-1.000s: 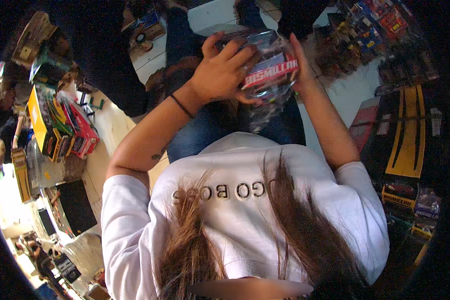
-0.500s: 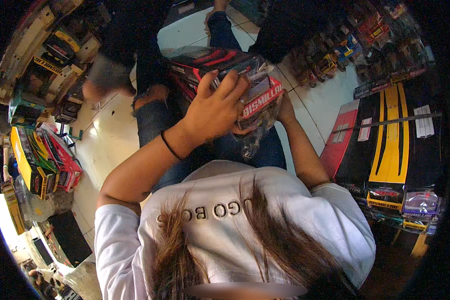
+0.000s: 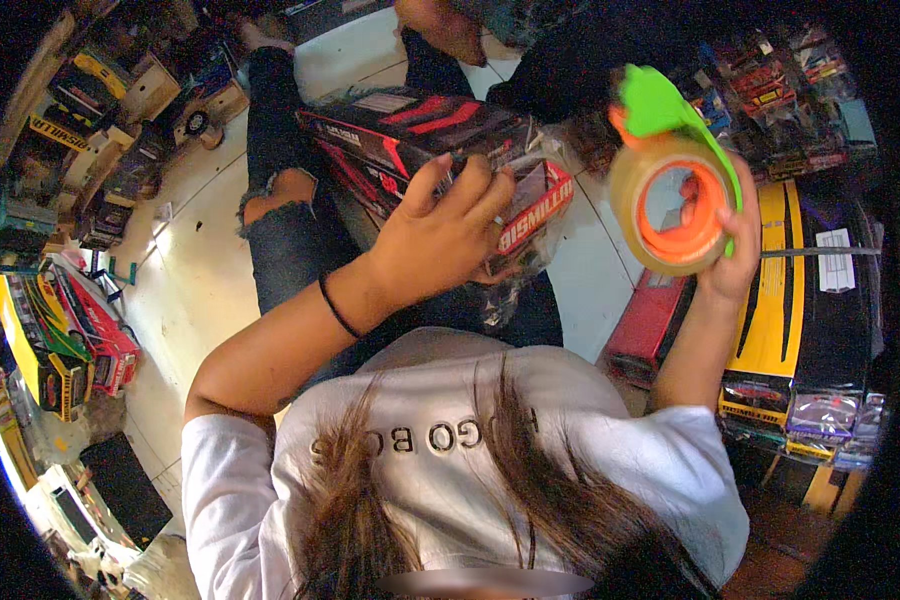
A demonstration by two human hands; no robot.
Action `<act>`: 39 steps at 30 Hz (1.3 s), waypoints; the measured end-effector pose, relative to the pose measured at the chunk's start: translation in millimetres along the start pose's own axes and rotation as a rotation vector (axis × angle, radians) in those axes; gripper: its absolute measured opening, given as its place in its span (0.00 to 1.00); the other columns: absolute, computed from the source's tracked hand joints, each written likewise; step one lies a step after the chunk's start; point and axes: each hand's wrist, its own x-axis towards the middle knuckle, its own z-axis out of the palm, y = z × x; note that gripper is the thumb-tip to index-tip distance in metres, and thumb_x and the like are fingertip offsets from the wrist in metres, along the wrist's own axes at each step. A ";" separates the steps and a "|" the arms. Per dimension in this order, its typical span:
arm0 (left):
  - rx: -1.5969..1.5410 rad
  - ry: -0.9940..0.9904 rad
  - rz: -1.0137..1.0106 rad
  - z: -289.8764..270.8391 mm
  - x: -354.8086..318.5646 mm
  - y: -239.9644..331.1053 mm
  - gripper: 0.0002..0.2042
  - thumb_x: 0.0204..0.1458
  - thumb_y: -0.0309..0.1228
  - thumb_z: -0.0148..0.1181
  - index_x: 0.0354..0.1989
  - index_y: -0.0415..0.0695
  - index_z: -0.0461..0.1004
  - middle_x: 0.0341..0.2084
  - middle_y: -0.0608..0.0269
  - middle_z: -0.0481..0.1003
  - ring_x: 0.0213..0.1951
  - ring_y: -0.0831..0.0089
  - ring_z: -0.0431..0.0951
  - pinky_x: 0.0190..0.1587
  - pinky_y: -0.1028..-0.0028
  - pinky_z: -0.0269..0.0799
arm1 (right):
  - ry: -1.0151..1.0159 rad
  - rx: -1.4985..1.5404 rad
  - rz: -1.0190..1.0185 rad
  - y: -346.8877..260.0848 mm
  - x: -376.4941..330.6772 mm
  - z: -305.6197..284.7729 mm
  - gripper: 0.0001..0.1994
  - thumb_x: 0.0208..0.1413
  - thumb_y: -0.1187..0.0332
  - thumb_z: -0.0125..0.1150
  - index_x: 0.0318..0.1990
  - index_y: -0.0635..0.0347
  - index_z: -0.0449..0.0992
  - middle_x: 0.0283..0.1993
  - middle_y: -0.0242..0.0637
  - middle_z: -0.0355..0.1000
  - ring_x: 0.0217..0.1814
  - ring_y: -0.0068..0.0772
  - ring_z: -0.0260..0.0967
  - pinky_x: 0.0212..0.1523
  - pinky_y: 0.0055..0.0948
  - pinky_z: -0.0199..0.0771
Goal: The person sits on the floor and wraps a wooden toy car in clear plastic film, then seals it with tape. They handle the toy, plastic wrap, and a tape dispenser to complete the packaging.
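I see my left hand (image 3: 440, 240) fingers spread on the black-red plastic-wrapped toy box (image 3: 440, 135), right hand (image 3: 735, 250) gripping the brown tape roll in its orange-green dispenser (image 3: 675, 190); no taping seems done yet.

Left hand (image 3: 440, 240) is raised in front of the chest, back toward the camera, fingers spread and slightly curled, forearm bent up from the elbow; right hand (image 3: 732, 250) is lifted higher, fingers closed in a grip
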 end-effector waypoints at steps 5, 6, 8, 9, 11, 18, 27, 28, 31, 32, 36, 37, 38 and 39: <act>-0.076 0.042 -0.044 0.6 1.2 2.1 0.22 0.28 0.54 0.60 0.23 0.47 0.79 0.42 0.66 0.68 0.50 0.69 0.65 0.58 0.58 0.50 | -0.462 -0.549 -0.411 -26.7 53.4 73.3 0.20 0.42 0.68 0.56 0.46 0.67 0.76 0.42 0.37 0.68 0.47 0.31 0.67 0.51 0.25 0.64; -0.085 0.056 -0.051 0.4 0.6 1.9 0.23 0.27 0.54 0.60 0.23 0.47 0.79 0.42 0.67 0.67 0.50 0.69 0.65 0.58 0.58 0.50 | -0.554 -0.618 -0.410 -29.1 59.1 82.6 0.22 0.42 0.71 0.53 0.47 0.67 0.75 0.44 0.37 0.67 0.48 0.29 0.66 0.52 0.25 0.63; -0.102 0.071 -0.053 -0.1 -1.5 0.9 0.22 0.27 0.54 0.61 0.23 0.47 0.79 0.42 0.67 0.67 0.49 0.70 0.65 0.58 0.59 0.50 | -0.660 -0.645 -0.332 -36.3 66.5 95.4 0.21 0.41 0.72 0.54 0.47 0.67 0.75 0.41 0.36 0.66 0.46 0.28 0.66 0.49 0.25 0.65; -0.111 0.072 -0.048 -0.2 -2.6 0.2 0.21 0.28 0.53 0.60 0.23 0.47 0.79 0.42 0.67 0.67 0.49 0.70 0.65 0.58 0.60 0.50 | -0.711 -0.649 -0.298 -41.8 69.7 99.7 0.21 0.41 0.72 0.54 0.47 0.67 0.75 0.39 0.35 0.66 0.45 0.28 0.66 0.48 0.25 0.66; -0.110 0.066 -0.028 0.1 -4.8 -1.1 0.20 0.30 0.51 0.60 0.24 0.47 0.79 0.42 0.68 0.68 0.49 0.70 0.65 0.58 0.60 0.51 | -0.796 -0.776 -0.226 -55.9 77.7 104.8 0.20 0.42 0.72 0.54 0.46 0.67 0.75 0.38 0.36 0.65 0.43 0.26 0.66 0.45 0.24 0.67; -0.070 0.087 -0.008 4.0 -8.7 -1.0 0.18 0.33 0.48 0.58 0.26 0.48 0.79 0.43 0.69 0.68 0.48 0.71 0.64 0.55 0.61 0.53 | -0.939 -1.006 -0.296 -65.9 92.0 106.8 0.22 0.41 0.63 0.61 0.47 0.62 0.76 0.41 0.38 0.65 0.42 0.31 0.66 0.45 0.33 0.64; -0.052 0.093 -0.020 4.8 -16.8 7.2 0.21 0.33 0.52 0.58 0.28 0.48 0.79 0.45 0.71 0.67 0.49 0.74 0.63 0.48 0.62 0.54 | -0.588 -0.803 -0.381 -39.5 17.0 73.7 0.23 0.40 0.70 0.63 0.49 0.65 0.75 0.42 0.40 0.66 0.47 0.34 0.65 0.51 0.27 0.63; -0.011 0.092 -0.002 4.3 -18.0 8.3 0.21 0.32 0.52 0.58 0.29 0.48 0.79 0.45 0.72 0.67 0.49 0.74 0.63 0.47 0.63 0.54 | -0.555 -0.793 -0.387 -37.9 7.3 71.0 0.23 0.40 0.70 0.62 0.49 0.65 0.75 0.42 0.40 0.66 0.48 0.34 0.65 0.52 0.28 0.63; 0.009 0.111 0.049 4.5 -22.2 10.0 0.21 0.33 0.51 0.59 0.31 0.49 0.79 0.46 0.72 0.67 0.50 0.75 0.64 0.46 0.64 0.52 | -0.462 -0.777 -0.384 -33.3 -19.5 61.4 0.24 0.41 0.71 0.61 0.50 0.65 0.74 0.44 0.42 0.66 0.49 0.37 0.65 0.54 0.31 0.62; 0.027 0.090 0.016 5.5 -23.8 10.0 0.21 0.33 0.51 0.59 0.31 0.49 0.79 0.46 0.72 0.68 0.51 0.75 0.64 0.47 0.64 0.52 | -0.434 -0.790 -0.401 -31.2 -28.2 58.2 0.23 0.40 0.71 0.62 0.49 0.64 0.75 0.44 0.43 0.66 0.48 0.38 0.66 0.53 0.32 0.63; -0.058 0.162 -0.061 13.3 -27.2 6.1 0.22 0.34 0.51 0.59 0.34 0.49 0.78 0.47 0.72 0.68 0.52 0.77 0.65 0.49 0.63 0.49 | -0.365 -0.775 -0.354 -27.4 -63.4 43.2 0.24 0.39 0.71 0.65 0.49 0.62 0.75 0.43 0.46 0.67 0.49 0.43 0.68 0.52 0.35 0.66; -0.119 0.156 -0.096 14.7 -29.1 6.3 0.22 0.34 0.51 0.59 0.35 0.49 0.78 0.48 0.72 0.68 0.52 0.77 0.65 0.50 0.63 0.48 | -0.351 -0.776 -0.330 -26.4 -72.8 40.7 0.24 0.39 0.71 0.65 0.49 0.62 0.75 0.44 0.46 0.67 0.50 0.44 0.67 0.52 0.35 0.66; -0.079 0.156 -0.093 15.6 -30.6 6.7 0.27 0.32 0.53 0.60 0.40 0.49 0.77 0.47 0.72 0.69 0.52 0.76 0.66 0.49 0.63 0.49 | -0.328 -0.768 -0.314 -26.8 -81.3 37.3 0.24 0.39 0.71 0.65 0.49 0.62 0.75 0.44 0.47 0.66 0.50 0.44 0.67 0.52 0.35 0.66; -0.049 0.133 -0.097 16.2 -32.4 7.1 0.31 0.31 0.54 0.62 0.46 0.50 0.75 0.47 0.72 0.69 0.52 0.76 0.67 0.49 0.62 0.49 | -0.335 -0.800 -0.306 -26.7 -90.1 34.7 0.24 0.39 0.71 0.64 0.50 0.62 0.75 0.45 0.47 0.66 0.50 0.44 0.67 0.53 0.35 0.66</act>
